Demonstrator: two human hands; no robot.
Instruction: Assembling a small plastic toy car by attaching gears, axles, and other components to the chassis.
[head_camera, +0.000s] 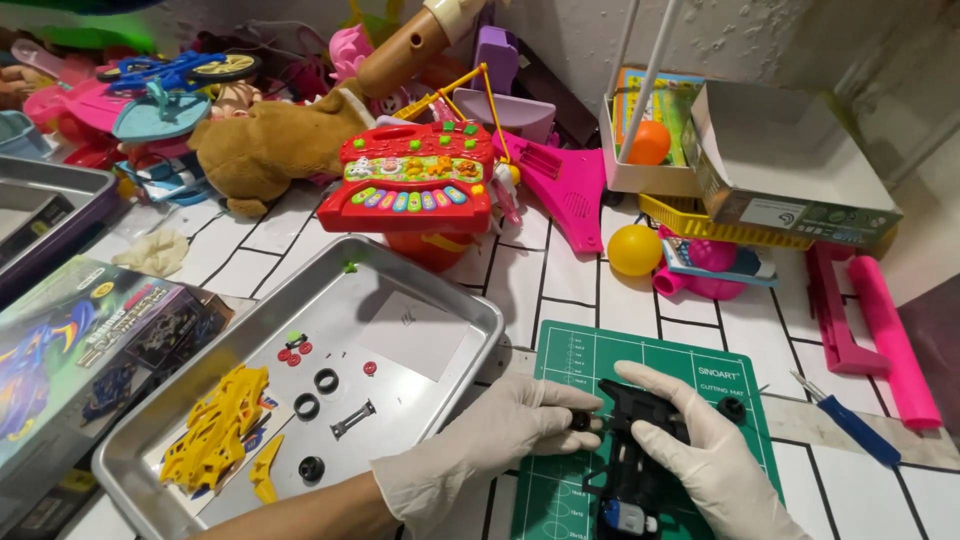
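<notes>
Gloved hands — left (500, 430), right (700, 450) — grip a boxy black plastic chassis (635, 440) on a green mat (600, 355).

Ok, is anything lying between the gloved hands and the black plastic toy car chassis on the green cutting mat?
Nothing visible does. The white-gloved right hand already rests on the black plastic toy car chassis, and the white-gloved left hand touches its side at a small black wheel, over the green cutting mat.

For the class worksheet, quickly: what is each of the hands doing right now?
Left hand: closed, pinching a small black wheel against the black toy car chassis.
Right hand: curled over the chassis, gripping it on the green cutting mat.
</notes>
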